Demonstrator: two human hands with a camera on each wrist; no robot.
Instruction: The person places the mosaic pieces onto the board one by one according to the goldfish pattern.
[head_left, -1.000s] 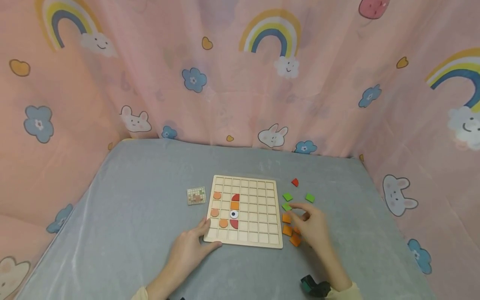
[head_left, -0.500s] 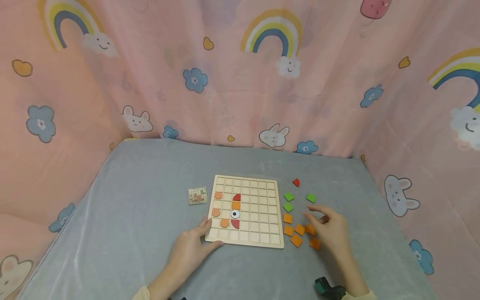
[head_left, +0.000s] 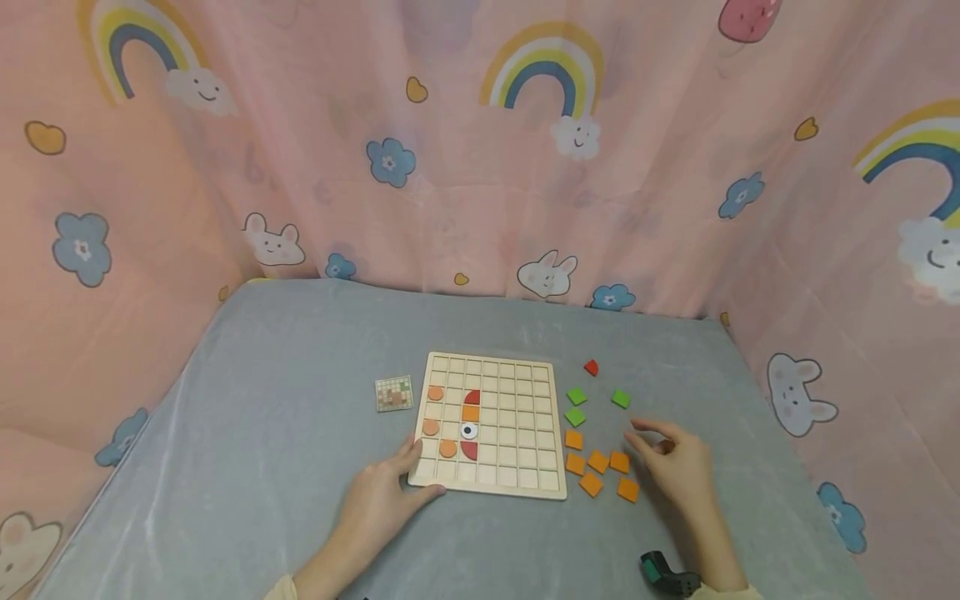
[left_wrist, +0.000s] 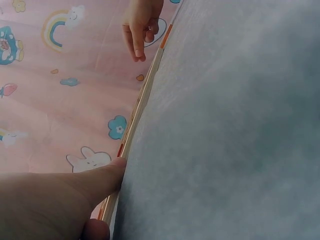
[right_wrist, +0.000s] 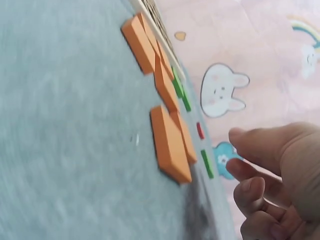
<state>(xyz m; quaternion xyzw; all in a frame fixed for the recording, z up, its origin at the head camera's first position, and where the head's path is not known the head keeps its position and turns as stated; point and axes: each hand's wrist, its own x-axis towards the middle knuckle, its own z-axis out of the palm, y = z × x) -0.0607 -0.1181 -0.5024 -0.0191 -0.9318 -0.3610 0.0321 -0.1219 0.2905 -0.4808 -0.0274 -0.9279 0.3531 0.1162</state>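
Observation:
A square wooden grid board [head_left: 517, 433] lies on the grey cloth in the head view. Its near left corner sits between the thumb and fingers of my left hand [head_left: 381, 487], which grips the edges. In its squares are several orange discs [head_left: 447, 448], red quarter-round pieces [head_left: 472, 397], an orange square and an eye disc [head_left: 468, 431]. My right hand [head_left: 681, 467] hovers right of the loose orange square tiles [head_left: 597, 462], fingers loosely bent and nothing between them. The right wrist view shows that hand [right_wrist: 280, 185] raised beside the orange tiles [right_wrist: 170, 142].
Green tiles [head_left: 576, 417] and a red quarter-round piece [head_left: 592, 367] lie beyond the orange ones, right of the board. A small pattern card [head_left: 394, 393] lies left of the board. A patterned pink curtain [head_left: 450, 217] encloses the table's back and sides.
My right hand has drawn back to the right, away from the green tile by the board, uncovering the orange tiles. The left hand stays at the board's corner.

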